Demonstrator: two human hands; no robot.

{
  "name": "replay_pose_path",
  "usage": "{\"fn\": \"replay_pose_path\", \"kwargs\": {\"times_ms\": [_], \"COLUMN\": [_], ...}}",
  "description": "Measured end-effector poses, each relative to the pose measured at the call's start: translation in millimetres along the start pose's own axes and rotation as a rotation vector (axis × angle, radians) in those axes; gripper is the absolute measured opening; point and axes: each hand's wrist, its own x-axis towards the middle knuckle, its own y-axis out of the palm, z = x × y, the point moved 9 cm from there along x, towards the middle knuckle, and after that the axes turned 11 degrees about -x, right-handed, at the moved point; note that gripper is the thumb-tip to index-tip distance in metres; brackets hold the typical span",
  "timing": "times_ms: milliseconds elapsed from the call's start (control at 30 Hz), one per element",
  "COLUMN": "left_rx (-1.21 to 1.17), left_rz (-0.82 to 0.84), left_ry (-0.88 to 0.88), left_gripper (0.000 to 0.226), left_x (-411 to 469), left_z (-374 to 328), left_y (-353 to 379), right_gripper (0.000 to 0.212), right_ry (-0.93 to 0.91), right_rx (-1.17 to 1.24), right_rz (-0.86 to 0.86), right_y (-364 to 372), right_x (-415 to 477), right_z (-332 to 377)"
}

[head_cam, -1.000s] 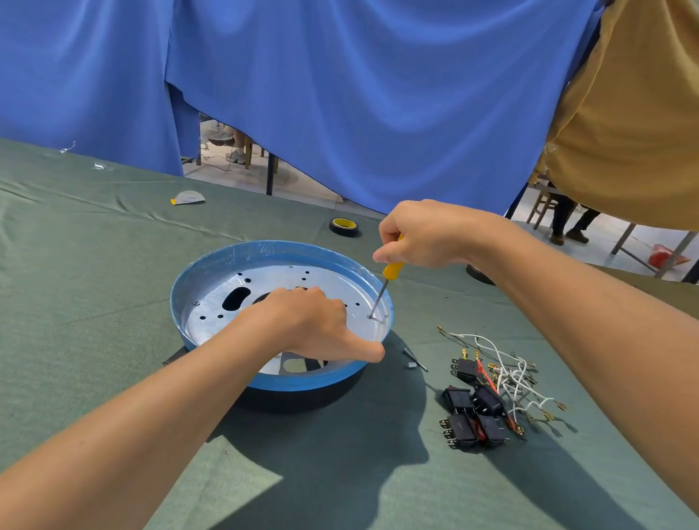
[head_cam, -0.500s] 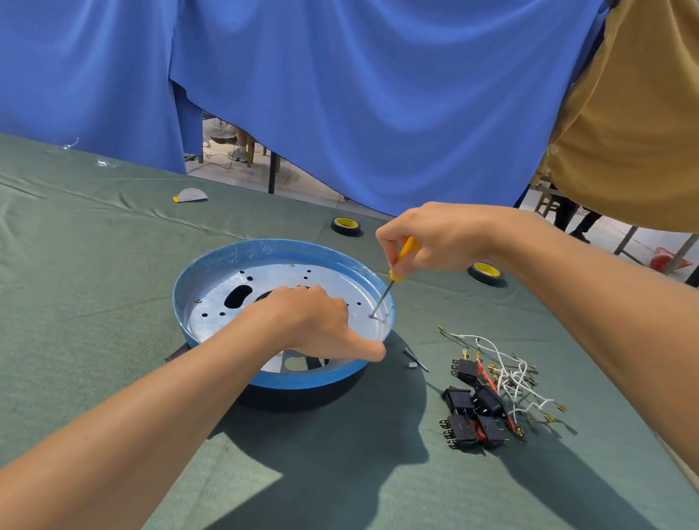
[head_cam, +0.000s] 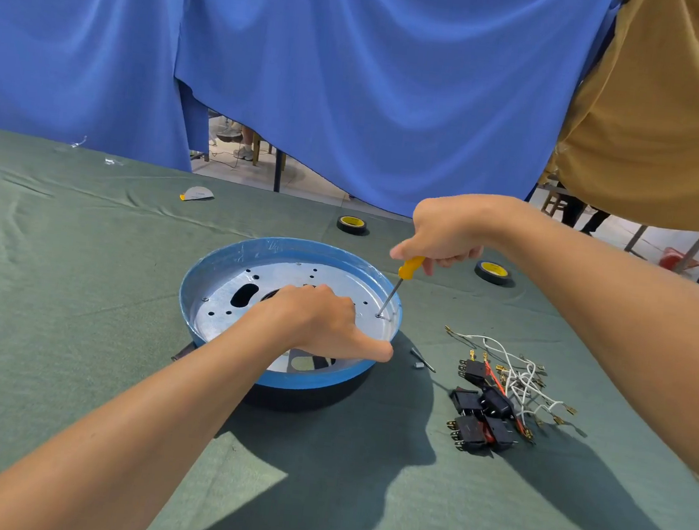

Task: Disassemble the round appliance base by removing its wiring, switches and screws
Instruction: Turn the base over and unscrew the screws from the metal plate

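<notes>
The round appliance base (head_cam: 226,269) has a blue rim and a silver metal plate with holes, and it sits on the green cloth. My left hand (head_cam: 324,322) grips its near right rim, thumb over the edge. My right hand (head_cam: 446,232) holds a small yellow-handled screwdriver (head_cam: 400,281) tilted, its tip set on a screw (head_cam: 379,316) at the plate's right side. To the right lies a pile of black switches (head_cam: 480,416) with white and red wires (head_cam: 513,372).
Two black-and-yellow tape rolls (head_cam: 352,224) (head_cam: 493,272) lie behind the base. A small loose metal part (head_cam: 420,359) rests just right of the rim. A white scrap (head_cam: 197,194) lies far left. Blue and tan curtains hang behind the table.
My right hand has turned on the screwdriver handle and more of the yellow handle shows below it. The left hand and the base stay put.
</notes>
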Motion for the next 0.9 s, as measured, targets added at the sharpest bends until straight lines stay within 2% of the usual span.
{"fn": "replay_pose_path", "kwargs": {"times_ms": [67, 167, 367, 533, 667, 800, 900], "left_rx": [-0.005, -0.006, -0.013, -0.019, -0.009, 0.000, 0.006], "left_rz": [-0.002, -0.001, -0.012, -0.024, -0.009, 0.004, 0.018], "left_ry": [-0.005, -0.010, 0.002, -0.002, 0.002, 0.002, 0.000], "left_gripper": [0.063, 0.064, 0.064, 0.064, 0.066, 0.067, 0.067], "left_x": [-1.4, -1.5, -0.3, -0.8, 0.0, 2.3, 3.2], "left_z": [-0.6, -1.2, -1.3, -0.2, 0.3, 1.0, 0.5], "left_y": [-0.5, -0.4, -1.2, -0.9, 1.2, 1.9, 2.4], "right_gripper": [0.047, 0.041, 0.028, 0.021, 0.005, 0.009, 0.006], "right_ry": [0.024, 0.008, -0.150, -0.198, -0.211, -0.247, -0.251], "right_rx": [0.060, 0.071, -0.281, -0.411, -0.344, -0.214, -0.103], "right_rz": [0.083, 0.104, -0.054, -0.061, -0.094, -0.124, -0.069], "right_y": [5.2, 6.0, -12.9, -18.9, -20.9, -20.7, -13.0], "right_x": [-0.3, -0.8, -6.3, -10.6, -14.6, -12.7, -9.2], "right_z": [-1.5, 5.0, 41.0, 52.8, 43.0, 38.0, 33.7]}}
